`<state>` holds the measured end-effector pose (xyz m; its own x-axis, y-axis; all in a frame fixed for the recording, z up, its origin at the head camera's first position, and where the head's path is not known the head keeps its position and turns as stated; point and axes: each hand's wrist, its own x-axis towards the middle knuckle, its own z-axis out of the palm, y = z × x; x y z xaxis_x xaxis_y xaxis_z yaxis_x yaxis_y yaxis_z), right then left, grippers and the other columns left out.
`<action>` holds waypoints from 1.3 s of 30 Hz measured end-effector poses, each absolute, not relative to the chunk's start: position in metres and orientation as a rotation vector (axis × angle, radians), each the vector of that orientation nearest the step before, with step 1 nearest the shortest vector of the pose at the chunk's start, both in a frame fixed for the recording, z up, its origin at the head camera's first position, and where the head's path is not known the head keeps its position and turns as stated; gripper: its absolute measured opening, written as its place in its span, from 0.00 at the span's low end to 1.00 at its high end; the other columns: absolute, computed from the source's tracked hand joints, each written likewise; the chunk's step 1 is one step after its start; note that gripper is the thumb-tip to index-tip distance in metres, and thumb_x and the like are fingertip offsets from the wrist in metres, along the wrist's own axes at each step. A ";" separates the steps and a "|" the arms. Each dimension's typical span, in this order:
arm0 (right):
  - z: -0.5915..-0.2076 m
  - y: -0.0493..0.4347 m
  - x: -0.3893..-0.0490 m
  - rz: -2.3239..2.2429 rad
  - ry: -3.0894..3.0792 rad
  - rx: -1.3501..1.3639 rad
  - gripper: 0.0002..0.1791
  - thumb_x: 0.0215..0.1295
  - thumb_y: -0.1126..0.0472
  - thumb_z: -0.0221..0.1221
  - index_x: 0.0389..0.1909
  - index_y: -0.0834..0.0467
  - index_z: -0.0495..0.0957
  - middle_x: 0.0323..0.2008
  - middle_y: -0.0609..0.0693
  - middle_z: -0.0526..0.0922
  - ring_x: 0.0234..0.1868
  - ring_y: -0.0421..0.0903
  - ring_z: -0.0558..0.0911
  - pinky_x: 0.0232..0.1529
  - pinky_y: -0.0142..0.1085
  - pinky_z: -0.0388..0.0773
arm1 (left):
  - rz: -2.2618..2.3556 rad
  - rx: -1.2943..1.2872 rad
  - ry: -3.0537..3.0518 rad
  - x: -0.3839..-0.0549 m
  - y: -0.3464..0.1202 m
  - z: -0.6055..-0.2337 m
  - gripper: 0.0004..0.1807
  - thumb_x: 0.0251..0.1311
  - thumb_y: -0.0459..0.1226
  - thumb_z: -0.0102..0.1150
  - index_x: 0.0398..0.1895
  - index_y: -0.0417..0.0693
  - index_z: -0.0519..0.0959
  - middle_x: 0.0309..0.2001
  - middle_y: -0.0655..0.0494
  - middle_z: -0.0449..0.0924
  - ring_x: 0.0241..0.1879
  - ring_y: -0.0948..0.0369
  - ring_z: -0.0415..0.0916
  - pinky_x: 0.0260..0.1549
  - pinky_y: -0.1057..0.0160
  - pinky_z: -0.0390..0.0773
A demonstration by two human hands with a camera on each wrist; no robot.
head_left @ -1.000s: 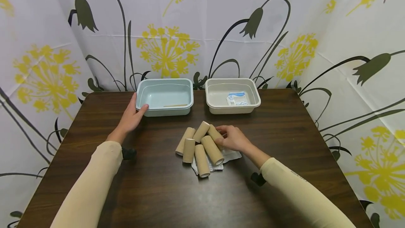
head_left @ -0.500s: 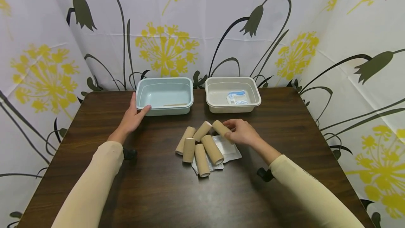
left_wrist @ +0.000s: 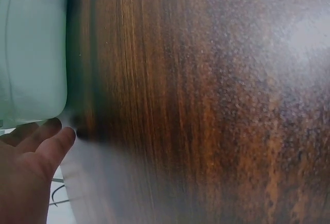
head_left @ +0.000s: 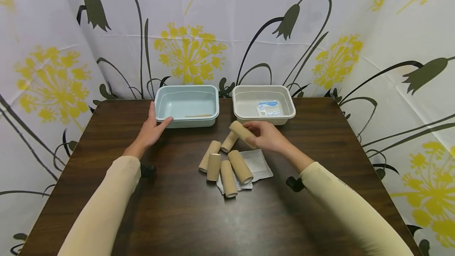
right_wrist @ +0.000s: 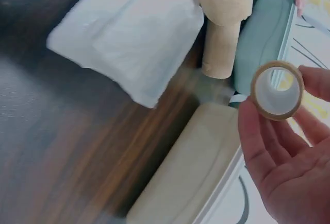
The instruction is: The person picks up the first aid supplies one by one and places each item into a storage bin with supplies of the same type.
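In the head view my right hand (head_left: 268,137) pinches a brown cardboard tube (head_left: 240,131) above the pile, near the front of the cream tub (head_left: 264,120). The right wrist view looks into the tube's white-lined end, between thumb and fingers. Below lie several more tubes, among them an upright one (head_left: 213,168), a long one (head_left: 240,166) and a short one (head_left: 229,142). Under them are silvery-white flat packets (head_left: 256,162). My left hand (head_left: 147,133), its fingers and thumb extended, rests at the left front corner of the light blue tub (head_left: 188,123).
A thin wooden stick (head_left: 198,115) lies in the blue tub. The cream tub holds a small white and blue packet (head_left: 269,108) with print on it. Both tubs stand at the back of the dark wooden table (head_left: 170,216), before a flowered curtain (head_left: 213,31).
My right hand has lifted a tube off the pile and moved it up toward the tubs, uncovering more of the silvery packet. My left hand has stayed at the blue tub.
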<state>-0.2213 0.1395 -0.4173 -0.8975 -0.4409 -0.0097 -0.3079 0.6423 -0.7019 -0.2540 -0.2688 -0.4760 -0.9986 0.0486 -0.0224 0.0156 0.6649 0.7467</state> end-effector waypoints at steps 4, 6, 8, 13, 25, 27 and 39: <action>-0.416 0.122 -0.231 -1.102 2.674 -0.741 0.25 0.62 0.63 0.62 0.62 0.58 0.76 0.50 0.55 0.82 0.45 0.49 0.82 0.46 0.42 0.77 | 1.250 0.044 2.841 -0.254 -0.271 -0.475 0.54 0.69 0.60 0.46 0.76 0.52 0.19 0.77 0.37 0.32 0.73 0.36 0.40 0.66 0.35 0.45; -0.415 0.112 -0.236 -1.057 2.705 -0.789 0.25 0.64 0.63 0.62 0.63 0.57 0.75 0.53 0.54 0.82 0.47 0.49 0.81 0.48 0.42 0.77 | 1.246 0.046 2.838 -0.254 -0.271 -0.476 0.54 0.69 0.60 0.45 0.75 0.52 0.19 0.77 0.36 0.32 0.73 0.36 0.41 0.66 0.35 0.45; -0.415 0.101 -0.241 -0.977 2.761 -0.842 0.25 0.65 0.62 0.62 0.64 0.54 0.75 0.55 0.52 0.80 0.50 0.48 0.80 0.49 0.43 0.76 | 1.246 0.044 2.834 -0.254 -0.272 -0.476 0.54 0.69 0.61 0.45 0.75 0.52 0.18 0.77 0.36 0.32 0.73 0.36 0.40 0.66 0.35 0.45; -0.420 0.075 -0.254 -0.700 2.951 -1.037 0.26 0.67 0.60 0.60 0.66 0.49 0.73 0.59 0.46 0.77 0.56 0.45 0.77 0.50 0.44 0.75 | 1.255 0.033 2.835 -0.256 -0.272 -0.478 0.55 0.68 0.62 0.45 0.76 0.53 0.19 0.77 0.38 0.31 0.74 0.37 0.40 0.66 0.36 0.45; -0.427 0.026 -0.276 -0.265 3.159 -1.296 0.26 0.67 0.67 0.53 0.66 0.51 0.72 0.61 0.47 0.75 0.57 0.48 0.75 0.48 0.43 0.74 | 1.257 0.060 2.839 -0.258 -0.268 -0.479 0.54 0.68 0.61 0.47 0.76 0.54 0.20 0.77 0.35 0.35 0.72 0.36 0.44 0.65 0.34 0.48; -0.426 0.017 -0.277 -0.316 3.123 -1.271 0.25 0.69 0.68 0.52 0.66 0.51 0.72 0.61 0.47 0.75 0.58 0.48 0.75 0.51 0.42 0.74 | 1.265 0.055 2.841 -0.257 -0.269 -0.479 0.54 0.69 0.61 0.47 0.76 0.53 0.20 0.76 0.35 0.36 0.72 0.35 0.44 0.65 0.34 0.48; -0.424 0.010 -0.276 -0.146 3.068 -1.184 0.34 0.66 0.73 0.56 0.71 0.48 0.66 0.74 0.48 0.60 0.72 0.48 0.61 0.58 0.39 0.72 | 1.260 0.032 2.848 -0.256 -0.273 -0.481 0.54 0.68 0.62 0.47 0.77 0.55 0.21 0.77 0.36 0.37 0.73 0.36 0.44 0.65 0.35 0.47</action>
<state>-0.2755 0.0102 -0.4242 -0.7314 -0.6601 0.1709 -0.6734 0.7388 -0.0283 -0.2563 -0.2727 -0.4806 -0.9994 0.0297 -0.0169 0.0075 0.6723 0.7402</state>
